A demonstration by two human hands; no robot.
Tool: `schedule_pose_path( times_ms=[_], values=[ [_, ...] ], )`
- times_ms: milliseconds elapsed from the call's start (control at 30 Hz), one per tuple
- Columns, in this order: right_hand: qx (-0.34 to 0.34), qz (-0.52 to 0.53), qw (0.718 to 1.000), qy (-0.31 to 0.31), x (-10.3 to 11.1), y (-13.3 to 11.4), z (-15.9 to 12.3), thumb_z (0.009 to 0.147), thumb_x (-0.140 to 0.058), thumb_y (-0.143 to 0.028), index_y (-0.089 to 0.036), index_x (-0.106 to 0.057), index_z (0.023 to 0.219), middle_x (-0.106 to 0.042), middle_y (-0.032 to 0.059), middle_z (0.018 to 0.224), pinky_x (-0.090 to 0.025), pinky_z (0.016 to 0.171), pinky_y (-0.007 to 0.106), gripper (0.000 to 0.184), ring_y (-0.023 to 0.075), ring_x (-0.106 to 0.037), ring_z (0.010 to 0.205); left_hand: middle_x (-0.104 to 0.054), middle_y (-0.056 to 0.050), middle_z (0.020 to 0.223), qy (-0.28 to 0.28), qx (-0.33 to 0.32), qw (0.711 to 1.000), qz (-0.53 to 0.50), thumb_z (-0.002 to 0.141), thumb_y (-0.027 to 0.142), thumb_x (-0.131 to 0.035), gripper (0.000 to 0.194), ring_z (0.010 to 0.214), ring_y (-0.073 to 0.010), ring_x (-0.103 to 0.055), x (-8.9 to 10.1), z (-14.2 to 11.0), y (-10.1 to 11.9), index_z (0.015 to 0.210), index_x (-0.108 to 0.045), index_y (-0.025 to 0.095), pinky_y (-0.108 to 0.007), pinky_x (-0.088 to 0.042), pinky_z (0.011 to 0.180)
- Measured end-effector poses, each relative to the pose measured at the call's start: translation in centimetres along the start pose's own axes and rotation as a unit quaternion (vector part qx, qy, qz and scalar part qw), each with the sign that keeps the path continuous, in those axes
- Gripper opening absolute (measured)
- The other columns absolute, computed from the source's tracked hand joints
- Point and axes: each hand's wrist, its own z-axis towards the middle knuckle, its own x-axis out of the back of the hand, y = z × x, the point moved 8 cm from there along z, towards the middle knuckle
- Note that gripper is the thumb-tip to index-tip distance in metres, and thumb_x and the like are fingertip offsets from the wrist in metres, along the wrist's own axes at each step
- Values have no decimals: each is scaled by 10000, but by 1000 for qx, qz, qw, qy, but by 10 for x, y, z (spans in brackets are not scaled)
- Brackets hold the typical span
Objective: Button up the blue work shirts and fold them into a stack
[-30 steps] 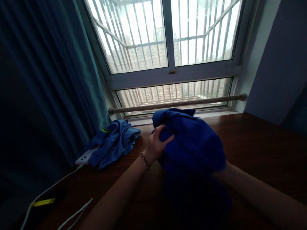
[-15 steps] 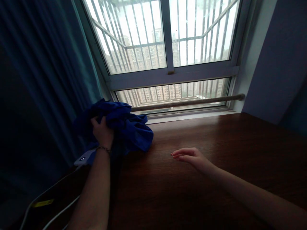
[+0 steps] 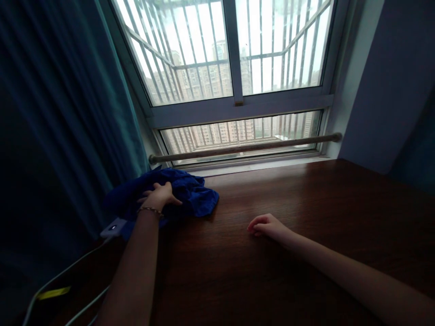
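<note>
Watching remotely, I see my left hand spread over the crumpled blue cloth, far left on the bench; my right hand is curled, well apart, whether its fingertips meet I cannot tell

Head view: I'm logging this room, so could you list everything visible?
cloth: pile, piece count unclear, blue, table's far left
device: 1, whitish, beside cloth
cables: at least 2, white, lower left
strip: 1, yellow, lower left
curtain: 1, blue, left
window: 1, grey frame, ahead
bars: many, grey, outside
buildings: several, beige, outside
rail: 1, brownish, across window
wall: greyish, right
table: 1, brown, below
bracelet: 1, dark, left wrist
left hand: 1, bare, on cloth
right hand: 1, bare, at table's middle
</note>
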Motion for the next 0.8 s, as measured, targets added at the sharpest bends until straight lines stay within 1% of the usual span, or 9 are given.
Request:
schedule_pose_path(
  times_ms=[100,200,267,367,433,567,667,733,800],
  values=[
    [14,-23,1000,0,-2,1,1,617,-523,-189,-123,-647,689,-619,11,650,-442,620,228,158,98,-572,630,-335,-251,1254,43,6,998,35,565,543,-622,742,1141,-541,-238,20,-15,19,1159,-453,131,-690,-237,790],
    [43,-33,998,11,-3,-4,-1,622,-525,-205,-125,-631,681,-608,11,634,-433,588,233,145,99,-558,587,-355,-213,1265,103,-130,986,4,674,515,-558,632,1184,-465,-246,39,-52,72,1173,-450,142,-647,-227,872],
    [67,-1,997,32,0,-12,-4,639,-547,-254,-129,-618,708,-612,23,659,-429,582,241,159,109,-563,597,-352,-178,1293,77,-269,958,-56,695,452,-580,580,1223,-399,-239,38,-92,118,1177,-451,156,-586,-219,944],
    [118,105,984,87,17,-29,-8,684,-558,-378,-142,-589,725,-613,37,699,-430,592,243,241,116,-569,631,-332,-122,1337,-52,-481,849,-211,746,406,-556,582,1255,-263,-267,14,-171,185,1254,-367,192,-430,-236,1028],
    [163,163,962,144,35,-41,-14,709,-544,-422,-152,-534,619,-555,4,581,-401,524,216,285,86,-517,531,-242,-120,1388,-132,-550,764,-311,779,398,-522,668,1278,-223,-237,-11,-216,212,1335,-199,218,-406,-251,1034],
    [182,223,939,190,46,-47,-21,724,-528,-460,-186,-295,443,-232,-86,372,-145,344,195,457,28,-194,316,-10,-175,1424,-105,-542,677,-487,741,471,-545,852,1317,-286,-50,-53,-248,225,1354,-24,191,-486,-162,1046],
    [160,204,964,52,11,-44,-18,726,-451,-587,-178,-316,379,-255,-61,344,-133,350,204,553,29,-219,314,-44,-178,1415,-127,-511,602,-600,764,562,-445,799,1283,-295,-196,-70,-246,219,1342,-20,211,-473,-249,1012],
    [124,192,973,-42,-16,-34,-18,675,-488,-624,-158,-394,352,-344,-28,339,-186,356,198,575,34,-293,334,-197,-174,1376,-138,-490,573,-642,766,549,-458,725,1211,-282,-341,-72,-242,214,1317,-109,232,-454,-341,951],
    [25,266,960,-89,-31,-12,-19,657,-570,-532,-148,-465,373,-412,-9,350,-230,355,190,489,47,-356,352,-403,-151,1257,-158,-507,556,-639,770,459,-518,648,1092,-243,-475,-69,-246,212,1284,-182,253,-410,-423,865]
  ],
)
